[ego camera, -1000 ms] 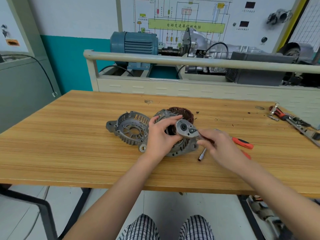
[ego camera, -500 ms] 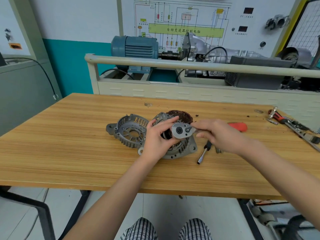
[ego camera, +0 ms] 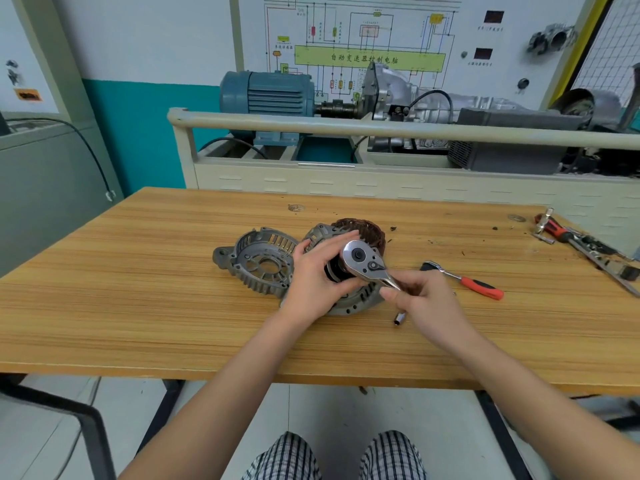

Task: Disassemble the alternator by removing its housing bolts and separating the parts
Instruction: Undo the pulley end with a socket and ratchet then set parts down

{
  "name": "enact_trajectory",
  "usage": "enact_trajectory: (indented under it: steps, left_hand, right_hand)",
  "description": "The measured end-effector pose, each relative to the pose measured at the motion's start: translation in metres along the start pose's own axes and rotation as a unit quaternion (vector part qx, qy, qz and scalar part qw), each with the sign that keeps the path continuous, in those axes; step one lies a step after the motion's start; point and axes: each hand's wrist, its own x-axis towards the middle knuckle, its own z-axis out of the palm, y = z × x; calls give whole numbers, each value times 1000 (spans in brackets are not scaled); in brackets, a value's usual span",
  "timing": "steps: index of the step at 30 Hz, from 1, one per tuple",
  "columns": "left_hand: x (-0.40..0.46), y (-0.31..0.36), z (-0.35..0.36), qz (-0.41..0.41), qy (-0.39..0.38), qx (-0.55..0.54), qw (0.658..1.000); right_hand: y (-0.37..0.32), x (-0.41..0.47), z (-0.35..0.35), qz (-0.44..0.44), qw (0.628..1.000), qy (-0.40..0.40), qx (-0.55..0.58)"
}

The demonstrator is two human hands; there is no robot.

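On the white wiring-diagram board [ego camera: 363, 36] behind the blue motor [ego camera: 266, 95], a yellow-green bar [ego camera: 369, 59] carries black Chinese characters reading 自动变速器控制电脑. Right of that bar sit two dark display windows [ego camera: 493, 16], each with a line of small characters beneath, too small to read. The small labels scattered through the diagram above the bar are likewise illegible. An orange tag [ego camera: 28, 95] far left of the board is blurred.

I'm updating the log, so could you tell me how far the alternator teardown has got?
Done: one end cover lies detached on the table. In hand: left hand steadies the alternator body, right hand works the ratchet. Left: separating the body's remaining parts.
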Motion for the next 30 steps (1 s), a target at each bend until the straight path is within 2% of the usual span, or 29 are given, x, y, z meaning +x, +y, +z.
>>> enact_trajectory:
  steps: [3, 8, 14, 18, 22, 27, 30]
  left_hand:
    - [0, 3, -3, -12, -16, 1, 1000]
    - [1, 7, -6, -29, -27, 7, 999]
    - [0, 11, -13, -50, -57, 5, 997]
    - [0, 15, -16, -52, -71, 14, 996]
    - [10, 28, -16, -53, -68, 42, 995]
    - [39, 54, -16, 31, -59, 25, 997]
    - [47, 61, -15, 67, -13, 80, 994]
  right_hand:
    - [-2, -4, 0, 0, 999, 34, 1]
    - [-5, -13, -11, -27, 985, 96, 140]
    - [-6, -17, -23, 50, 974, 101, 196]
    - [-10, -13, -32, 71, 964, 52, 250]
    - [-20, -3, -32, 102, 964, 29, 242]
    - [-38, 11, -23, 127, 965, 13, 228]
    - [-47, 22, -22, 135, 957, -15, 256]
